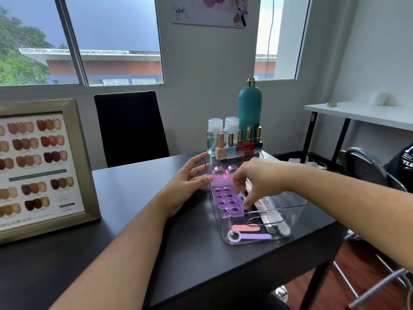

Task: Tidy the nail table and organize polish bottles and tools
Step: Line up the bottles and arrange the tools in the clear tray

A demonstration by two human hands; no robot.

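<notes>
**Tools nearly all binned, bottles lined up**

Tidying well advanced, by the look of it. Polish bottles [239,143] ranked in a neat row at the far edge of the black table [134,231], square glass bases in peach, teal, red and dark blue, slim gold and pink caps. Behind them two clear pump bottles [223,128] and a tall matte teal bottle [249,108] with a gold cap. Nothing loose left on the bare tabletop; only a framed swatch chart [42,166] standing at the near left.

Tools gathered in a clear plastic bin [297,211], smooth-walled, round-cornered, with slot handles. Inside: a pink bristle brush [223,174] at the far end, a soft purple toe separator [225,200] with oval holes, a salmon file [245,228] and a lilac tool [250,237] with a ring end near the front, plus a long glassy tube [267,204] along the right side.

Left hand [190,182] steadying the bin's left wall, fingers spread wide and flat, holding nothing. Right hand [257,177] reaching down into the bin, fingers [244,205] narrowed beside something small and blue next to the separator; whether pinched on it or merely touching, impossible to tell.

Probably left: settling this last piece and squaring the bin on the table.
</notes>
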